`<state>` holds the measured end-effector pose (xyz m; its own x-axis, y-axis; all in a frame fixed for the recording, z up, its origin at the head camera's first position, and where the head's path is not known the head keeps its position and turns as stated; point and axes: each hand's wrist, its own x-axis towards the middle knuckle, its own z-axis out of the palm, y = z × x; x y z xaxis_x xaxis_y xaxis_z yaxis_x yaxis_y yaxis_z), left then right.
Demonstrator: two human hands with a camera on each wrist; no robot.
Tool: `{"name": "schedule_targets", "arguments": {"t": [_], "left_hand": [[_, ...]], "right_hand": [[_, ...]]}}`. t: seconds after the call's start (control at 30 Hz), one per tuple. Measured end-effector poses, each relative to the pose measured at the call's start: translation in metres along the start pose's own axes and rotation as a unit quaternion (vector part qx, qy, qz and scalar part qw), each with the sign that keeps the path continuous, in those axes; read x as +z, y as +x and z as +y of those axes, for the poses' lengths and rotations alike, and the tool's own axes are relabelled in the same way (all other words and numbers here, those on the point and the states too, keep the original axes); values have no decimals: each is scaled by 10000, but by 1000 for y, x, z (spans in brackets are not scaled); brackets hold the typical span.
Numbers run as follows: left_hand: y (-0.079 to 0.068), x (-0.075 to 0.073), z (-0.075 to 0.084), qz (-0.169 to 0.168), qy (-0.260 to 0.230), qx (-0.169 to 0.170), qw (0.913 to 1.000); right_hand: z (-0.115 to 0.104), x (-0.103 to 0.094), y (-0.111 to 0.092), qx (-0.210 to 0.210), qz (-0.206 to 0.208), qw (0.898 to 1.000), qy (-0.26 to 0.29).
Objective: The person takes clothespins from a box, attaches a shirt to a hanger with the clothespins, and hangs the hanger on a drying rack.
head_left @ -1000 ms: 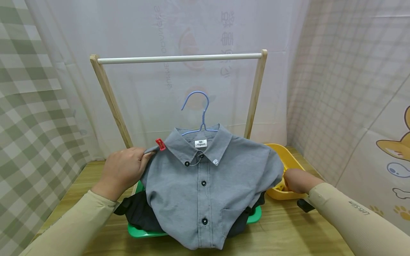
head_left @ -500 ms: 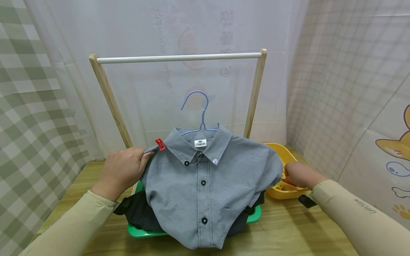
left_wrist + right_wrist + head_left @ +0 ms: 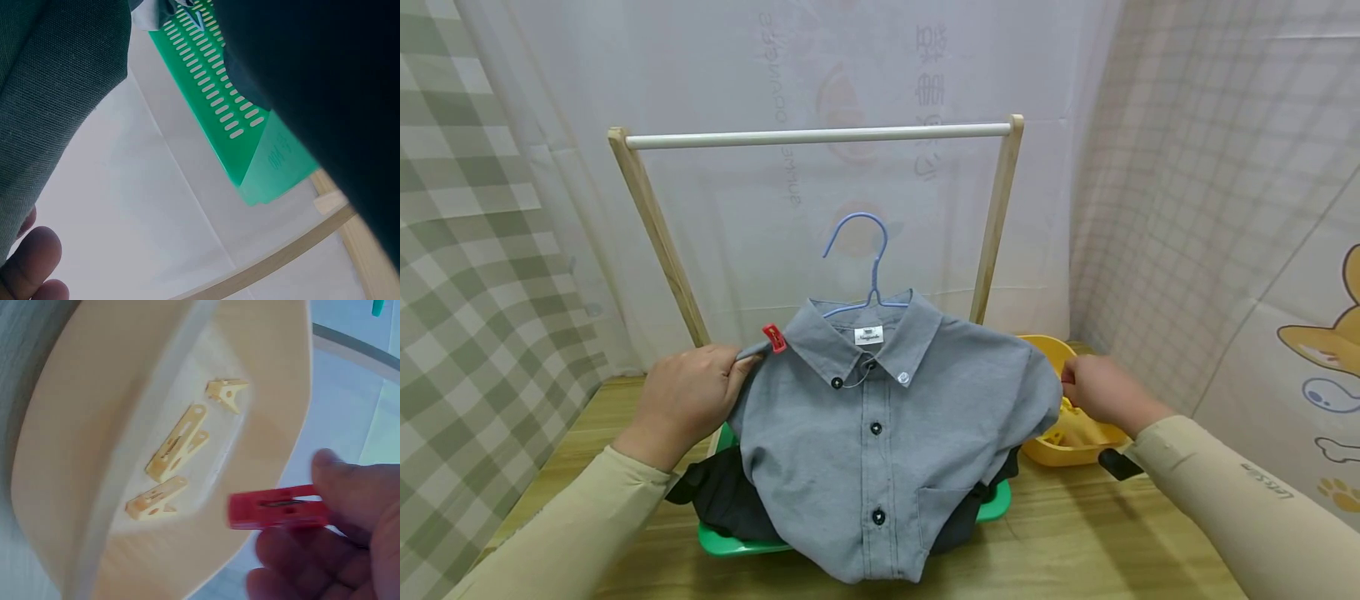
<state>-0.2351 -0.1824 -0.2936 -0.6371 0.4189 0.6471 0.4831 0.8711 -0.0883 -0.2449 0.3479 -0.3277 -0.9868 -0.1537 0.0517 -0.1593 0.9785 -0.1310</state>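
A grey button-up shirt (image 3: pixel 827 450) lies over a blue wire hanger (image 3: pixel 876 258), whose hook stands up above the collar. My left hand (image 3: pixel 688 400) pinches the shirt's shoulder at the left. Beside those fingers, a red clothespin (image 3: pixel 774 337) is clipped on the shoulder. My right hand (image 3: pixel 1108 390) is above the yellow basket (image 3: pixel 1060 457) at the right. In the right wrist view, it pinches another red clothespin (image 3: pixel 278 508) between thumb and fingers. Several yellow clothespins (image 3: pixel 172 447) lie on the basket's floor. The left wrist view shows only a few left fingertips (image 3: pixel 37 256) beside the cloth.
Under the shirt stands a green slotted basket (image 3: pixel 737 546) with dark clothing (image 3: pixel 730 500) in it. Behind rises a wooden rack with a white rail (image 3: pixel 820 136). Curtains and a checked cloth (image 3: pixel 482 250) surround the wooden table (image 3: pixel 1045 533).
My right hand has risen out of the yellow basket with a red clothespin in its fingers. My left hand and the shirt have stayed nearly still.
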Motion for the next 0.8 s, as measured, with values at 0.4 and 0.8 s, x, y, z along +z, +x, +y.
{"name": "schedule_targets", "arguments": {"t": [0.4, 0.8], "left_hand": [[1, -1, 1, -66, 11, -45, 10000], [1, 0, 0, -81, 11, -63, 9999]], "right_hand": [[-28, -26, 5, -78, 1740, 9808, 875], [-71, -53, 2, -667, 3104, 9365, 1487]]}}
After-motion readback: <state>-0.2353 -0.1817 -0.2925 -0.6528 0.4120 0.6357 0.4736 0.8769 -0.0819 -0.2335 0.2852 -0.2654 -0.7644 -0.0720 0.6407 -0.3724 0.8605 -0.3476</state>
